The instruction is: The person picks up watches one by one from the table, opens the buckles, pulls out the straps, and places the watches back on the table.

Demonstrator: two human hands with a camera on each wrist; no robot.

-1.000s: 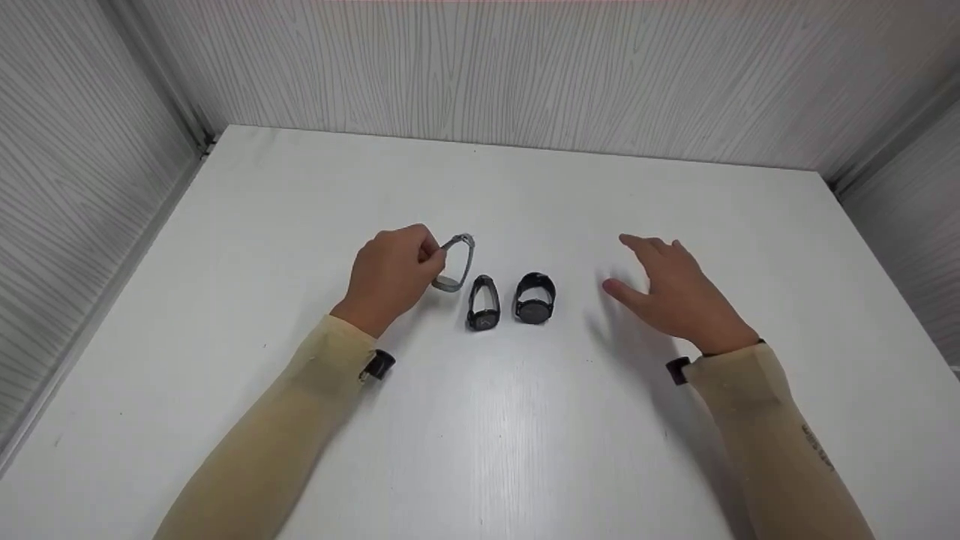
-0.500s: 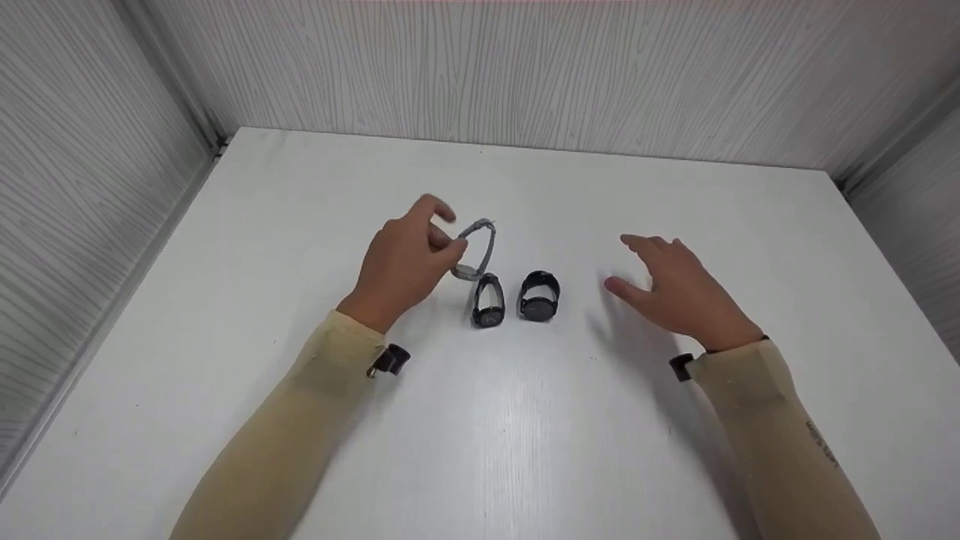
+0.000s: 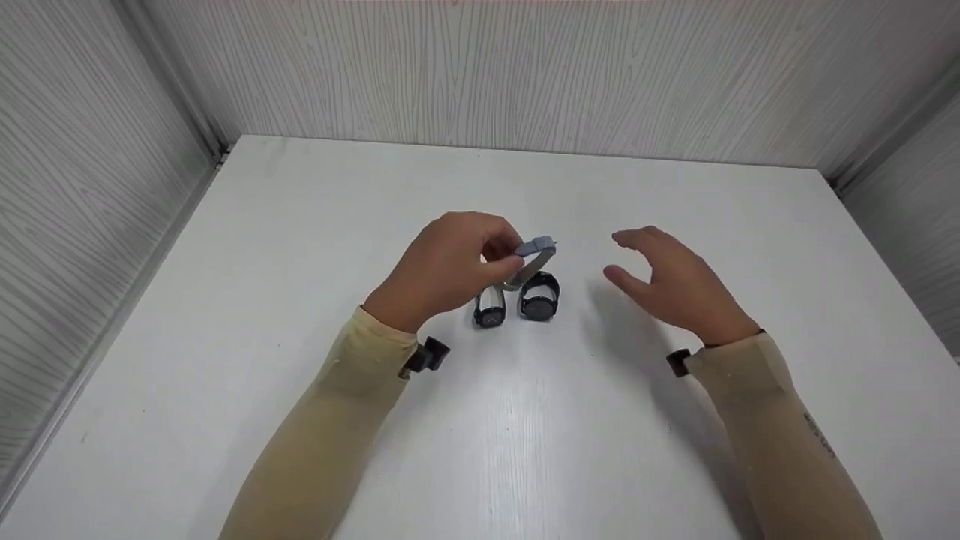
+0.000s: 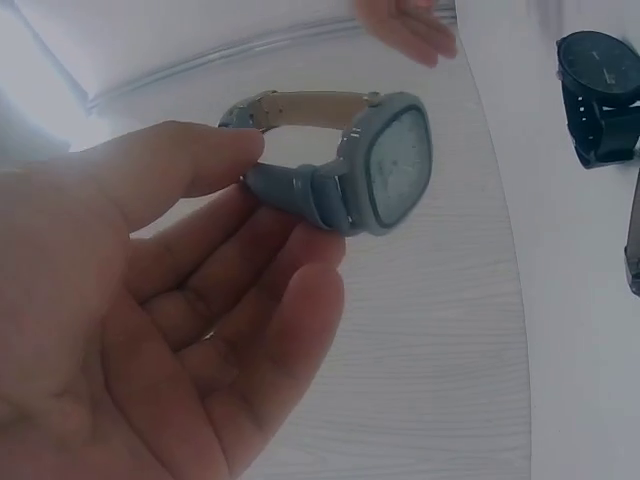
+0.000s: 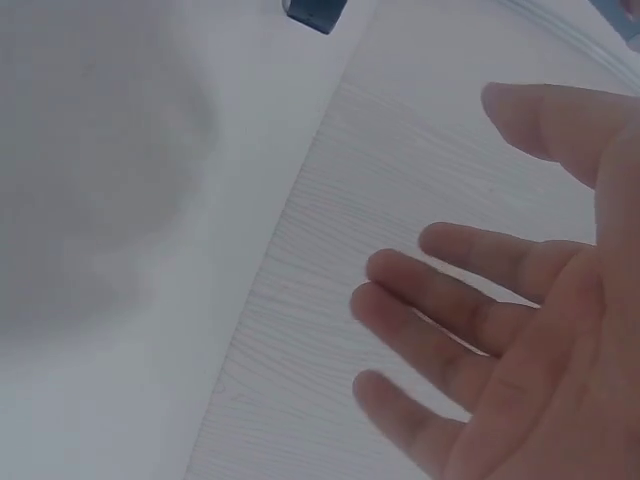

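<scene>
- Moved right: grey-blue watch (image 4: pixel 385 165), its strap (image 4: pixel 285 188) pinched by the left hand (image 3: pixel 457 262).
- Right hand (image 3: pixel 671 291): fingers spread, holding nothing.
- Handling: probably light, face (image 4: pixel 402 168) fragile; best held by strap.

In the head view, the left hand (image 3: pixel 452 262) hides part of the grey-blue watch (image 3: pixel 536 246) and the far end of the left dark watch (image 3: pixel 490 317); lettering (image 3: pixel 819 435) on the right sleeve (image 3: pixel 765 442) is too small to read. In the left wrist view, the held dial (image 4: pixel 400 168) is too hazy to read, and the right edge crops the right dark watch (image 4: pixel 598 65).
</scene>
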